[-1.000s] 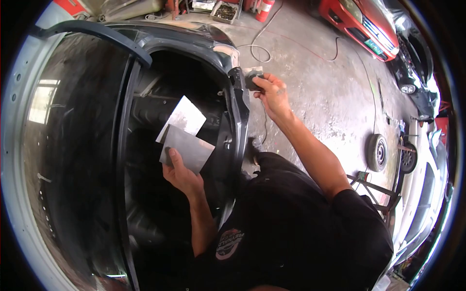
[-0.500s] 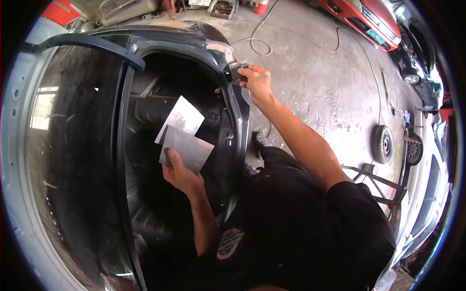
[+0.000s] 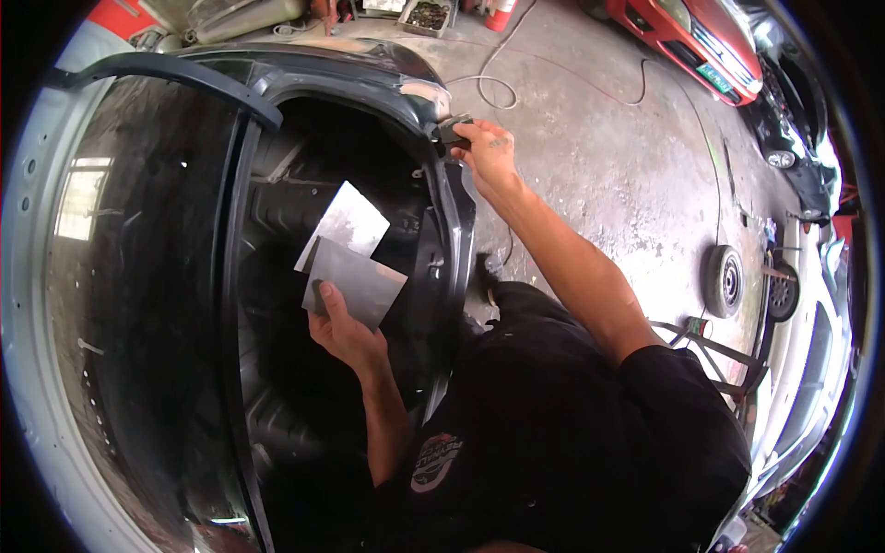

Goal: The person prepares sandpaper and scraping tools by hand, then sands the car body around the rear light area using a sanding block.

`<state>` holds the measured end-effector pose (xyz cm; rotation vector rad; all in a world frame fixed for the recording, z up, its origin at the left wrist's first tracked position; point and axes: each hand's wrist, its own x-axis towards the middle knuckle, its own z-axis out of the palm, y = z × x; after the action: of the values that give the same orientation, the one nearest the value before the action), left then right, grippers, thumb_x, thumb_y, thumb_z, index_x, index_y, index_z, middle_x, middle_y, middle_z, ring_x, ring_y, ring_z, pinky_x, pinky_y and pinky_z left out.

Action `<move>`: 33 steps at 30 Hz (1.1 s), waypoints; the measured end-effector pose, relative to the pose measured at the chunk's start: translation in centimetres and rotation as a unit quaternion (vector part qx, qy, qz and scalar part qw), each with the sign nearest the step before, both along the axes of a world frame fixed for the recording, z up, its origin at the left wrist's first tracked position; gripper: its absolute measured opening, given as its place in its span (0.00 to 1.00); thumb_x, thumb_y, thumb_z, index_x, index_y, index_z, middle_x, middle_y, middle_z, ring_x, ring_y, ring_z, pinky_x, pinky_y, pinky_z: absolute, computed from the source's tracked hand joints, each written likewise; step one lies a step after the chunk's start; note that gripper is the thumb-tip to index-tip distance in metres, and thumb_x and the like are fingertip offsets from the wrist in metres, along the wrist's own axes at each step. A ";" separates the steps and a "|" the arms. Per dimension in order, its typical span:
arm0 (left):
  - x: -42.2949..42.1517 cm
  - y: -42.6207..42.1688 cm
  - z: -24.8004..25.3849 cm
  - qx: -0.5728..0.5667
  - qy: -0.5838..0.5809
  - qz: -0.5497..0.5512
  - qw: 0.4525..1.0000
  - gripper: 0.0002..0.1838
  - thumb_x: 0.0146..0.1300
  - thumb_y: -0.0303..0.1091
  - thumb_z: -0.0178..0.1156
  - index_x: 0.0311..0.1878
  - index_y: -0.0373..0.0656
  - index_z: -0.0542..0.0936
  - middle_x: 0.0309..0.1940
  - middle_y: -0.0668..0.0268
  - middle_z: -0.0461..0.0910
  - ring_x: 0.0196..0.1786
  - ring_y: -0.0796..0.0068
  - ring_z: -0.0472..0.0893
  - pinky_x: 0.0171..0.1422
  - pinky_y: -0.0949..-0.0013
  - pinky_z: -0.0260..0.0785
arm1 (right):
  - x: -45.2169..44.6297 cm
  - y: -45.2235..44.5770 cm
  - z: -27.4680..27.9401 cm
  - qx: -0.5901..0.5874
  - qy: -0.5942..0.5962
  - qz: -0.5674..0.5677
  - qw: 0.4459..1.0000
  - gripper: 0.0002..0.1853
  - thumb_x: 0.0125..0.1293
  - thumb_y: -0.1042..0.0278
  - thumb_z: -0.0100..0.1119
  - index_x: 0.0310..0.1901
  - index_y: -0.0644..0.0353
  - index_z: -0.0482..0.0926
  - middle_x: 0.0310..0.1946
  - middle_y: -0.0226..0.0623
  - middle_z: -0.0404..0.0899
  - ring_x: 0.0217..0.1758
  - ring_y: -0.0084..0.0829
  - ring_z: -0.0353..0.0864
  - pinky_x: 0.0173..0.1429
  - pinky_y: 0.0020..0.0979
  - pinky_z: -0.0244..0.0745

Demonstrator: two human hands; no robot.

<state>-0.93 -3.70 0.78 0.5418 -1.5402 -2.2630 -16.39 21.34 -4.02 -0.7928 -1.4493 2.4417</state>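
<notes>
My left hand point(image 3: 348, 334) is closed on two thin, flat sheets, its thumb pressing on top. The nearer is a matt grey sheet point(image 3: 355, 281) with a tan mark at one corner; partly behind it sits a bright silvery sheet point(image 3: 348, 219). Both are over the dark opening in the car body. My right hand point(image 3: 489, 152) pinches a small dark grey flat piece point(image 3: 455, 129) with a paler edge, against or very close to the corner of the body. A tan and pinkish patch point(image 3: 426, 94) covers the panel just above it.
The dark car body point(image 3: 166, 304) fills the left, with a curved bar point(image 3: 175, 74) across its top. A hose point(image 3: 493, 88) lies on the concrete floor point(image 3: 590, 157). A red car point(image 3: 687, 41), a wheel point(image 3: 726, 281) and a metal stand point(image 3: 710, 346) are to the right.
The view has shifted slightly. My right hand and its dark piece have moved very little along the corner; my left hand keeps the sheets in place.
</notes>
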 end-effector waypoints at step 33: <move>0.4 -2.8 -0.8 0.020 -0.028 0.035 0.999 0.21 0.77 0.39 0.60 0.58 0.27 0.78 0.48 0.55 0.84 0.46 0.68 0.86 0.48 0.67 0.82 | -1.0 -1.6 2.3 0.064 0.059 -0.014 0.996 0.05 0.67 0.75 0.64 0.41 0.67 0.85 0.36 0.36 0.87 0.36 0.28 0.84 0.40 0.28 0.76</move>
<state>-0.49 -6.47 0.02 0.6636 -1.4810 -2.2487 -17.39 19.72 -1.76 -0.6274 -1.5228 2.3051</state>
